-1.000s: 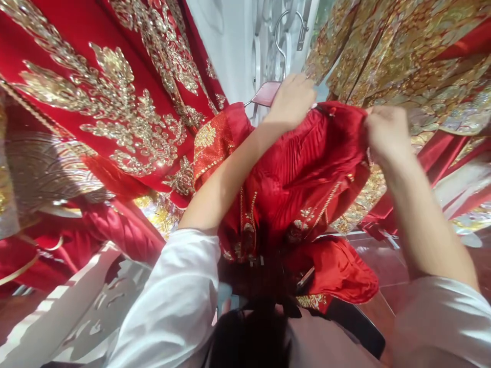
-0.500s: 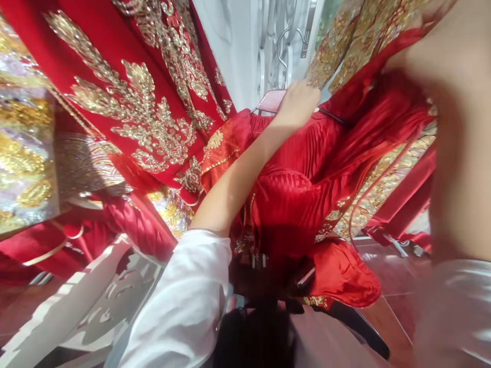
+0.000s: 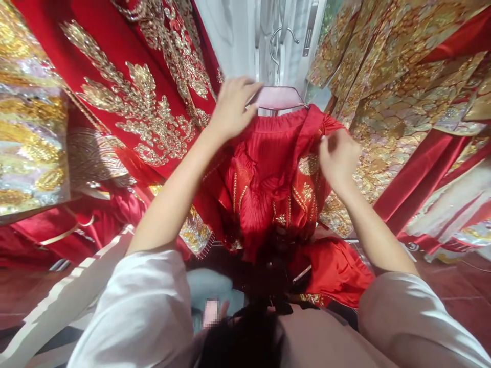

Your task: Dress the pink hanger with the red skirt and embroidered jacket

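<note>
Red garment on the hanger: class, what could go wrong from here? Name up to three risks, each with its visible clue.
The red garment might slip off the hanger, since its neckline is wide. Its gold decoration could snag on the right hand close beside it. That hand might also brush the gold-patterned garment hanging nearby.

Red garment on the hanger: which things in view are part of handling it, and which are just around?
Part of it:
red garment
hanger with the pink middle
left hand, by the hanger's end
right hand, at the garment's shoulder

Just around:
gold sequined clothing, right
gold-embroidered red cloth, left
white cut-out panel, lower left
</note>
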The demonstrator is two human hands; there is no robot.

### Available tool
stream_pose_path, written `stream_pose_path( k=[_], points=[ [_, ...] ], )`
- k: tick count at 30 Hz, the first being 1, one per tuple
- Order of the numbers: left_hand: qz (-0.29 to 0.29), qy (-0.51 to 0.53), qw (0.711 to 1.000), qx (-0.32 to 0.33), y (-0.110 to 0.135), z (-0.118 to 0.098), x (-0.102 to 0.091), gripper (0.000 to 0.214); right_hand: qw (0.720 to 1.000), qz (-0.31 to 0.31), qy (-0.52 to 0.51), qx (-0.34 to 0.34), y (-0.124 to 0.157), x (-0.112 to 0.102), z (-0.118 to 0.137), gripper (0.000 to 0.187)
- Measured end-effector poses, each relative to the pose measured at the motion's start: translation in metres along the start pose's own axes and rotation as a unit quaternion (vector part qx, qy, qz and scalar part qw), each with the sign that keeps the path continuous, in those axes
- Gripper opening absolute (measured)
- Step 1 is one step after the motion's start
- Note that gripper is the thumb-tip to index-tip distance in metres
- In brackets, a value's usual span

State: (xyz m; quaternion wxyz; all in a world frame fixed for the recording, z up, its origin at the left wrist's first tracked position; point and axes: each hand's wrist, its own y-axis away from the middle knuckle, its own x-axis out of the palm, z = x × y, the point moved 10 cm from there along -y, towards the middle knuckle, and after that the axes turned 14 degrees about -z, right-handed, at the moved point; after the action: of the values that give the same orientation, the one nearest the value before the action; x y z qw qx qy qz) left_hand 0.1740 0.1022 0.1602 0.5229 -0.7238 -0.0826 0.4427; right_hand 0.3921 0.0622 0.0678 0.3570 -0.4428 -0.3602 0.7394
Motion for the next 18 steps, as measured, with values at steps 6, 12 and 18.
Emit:
stream_pose_path(
  k=[6,12,18],
  points=[
    [0.001,-0.008,0.986,-0.169,0.059,0.086,-0.006,0.046,0.997,0.003,-0.058,0.055,0.005,0.025,-0.055,0.049],
    [-0.035,-0.028,0.985,-0.165,0.06,0.085,-0.01,0.039,0.974,-0.032,-0.184,0.126,0.007,0.042,-0.074,0.048],
    [-0.024,-0.021,0.983,-0.183,0.055,0.082,-0.018,0.038,0.852,0.086,-0.421,0.299,0.014,0.049,-0.086,0.037]
  ],
)
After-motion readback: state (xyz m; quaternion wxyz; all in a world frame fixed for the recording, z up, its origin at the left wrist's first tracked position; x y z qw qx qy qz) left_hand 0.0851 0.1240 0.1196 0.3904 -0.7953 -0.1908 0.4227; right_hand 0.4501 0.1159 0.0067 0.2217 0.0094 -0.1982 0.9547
